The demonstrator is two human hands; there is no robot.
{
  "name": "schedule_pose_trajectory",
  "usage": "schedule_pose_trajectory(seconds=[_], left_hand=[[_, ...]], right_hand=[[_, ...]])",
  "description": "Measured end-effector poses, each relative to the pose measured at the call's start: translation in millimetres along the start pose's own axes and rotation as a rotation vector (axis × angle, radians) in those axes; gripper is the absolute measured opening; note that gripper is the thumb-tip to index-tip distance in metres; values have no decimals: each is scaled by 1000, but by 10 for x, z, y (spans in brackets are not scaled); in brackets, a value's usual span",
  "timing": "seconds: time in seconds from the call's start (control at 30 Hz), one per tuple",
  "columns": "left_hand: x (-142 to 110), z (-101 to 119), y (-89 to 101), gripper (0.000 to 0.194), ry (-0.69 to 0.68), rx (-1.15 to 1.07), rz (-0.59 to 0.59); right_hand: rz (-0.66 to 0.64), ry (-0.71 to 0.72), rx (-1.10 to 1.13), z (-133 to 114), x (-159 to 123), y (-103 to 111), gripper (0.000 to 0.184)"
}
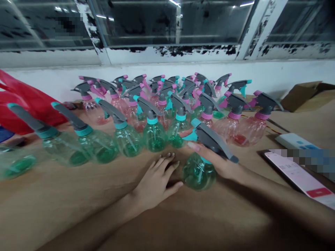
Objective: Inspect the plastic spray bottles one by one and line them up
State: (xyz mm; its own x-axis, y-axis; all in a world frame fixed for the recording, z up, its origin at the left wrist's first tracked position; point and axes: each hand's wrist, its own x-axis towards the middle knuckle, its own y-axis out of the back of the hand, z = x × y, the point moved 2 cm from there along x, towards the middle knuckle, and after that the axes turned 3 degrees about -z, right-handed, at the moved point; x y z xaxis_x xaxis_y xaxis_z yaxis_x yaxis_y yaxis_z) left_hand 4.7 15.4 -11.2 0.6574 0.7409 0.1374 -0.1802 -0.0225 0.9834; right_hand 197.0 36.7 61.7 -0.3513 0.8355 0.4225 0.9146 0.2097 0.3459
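My right hand [217, 158] is closed around the neck of a green spray bottle [199, 174], below its grey trigger head with turquoise nozzle and collar. The bottle is upright near the front of the group; I cannot tell whether its base touches the table. To its left, my left hand [159, 177] lies palm down on the table, fingers stretched out and holding nothing. Just beyond my fingertips stands a row of similar green spray bottles [154, 136]. Pink spray bottles [250, 129] with grey heads and pink collars stand behind and to the right.
A red plastic bag [28, 101] lies at the far left of the wooden table [104, 209]. On the right are a phone [293, 172] with a lit screen, a white box [295, 141] and an open cardboard box [309, 97]. A white wall with windows runs behind.
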Motion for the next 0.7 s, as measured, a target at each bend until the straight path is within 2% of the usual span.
schedule_pose_trajectory(seconds=[0.2, 0.37, 0.53, 0.7], left_hand=[[9, 21, 14, 57, -31, -43, 40], [-21, 147, 74, 72, 20, -153, 52], [-203, 133, 118, 74, 124, -201, 55], [-587, -42, 183, 79, 254, -205, 81]], right_hand=[[48, 15, 55, 42, -8, -31, 21], [47, -17, 107, 55, 26, -151, 22], [62, 50, 108, -41, 113, -396, 26], [7, 86, 99, -232, 231, -777, 25]])
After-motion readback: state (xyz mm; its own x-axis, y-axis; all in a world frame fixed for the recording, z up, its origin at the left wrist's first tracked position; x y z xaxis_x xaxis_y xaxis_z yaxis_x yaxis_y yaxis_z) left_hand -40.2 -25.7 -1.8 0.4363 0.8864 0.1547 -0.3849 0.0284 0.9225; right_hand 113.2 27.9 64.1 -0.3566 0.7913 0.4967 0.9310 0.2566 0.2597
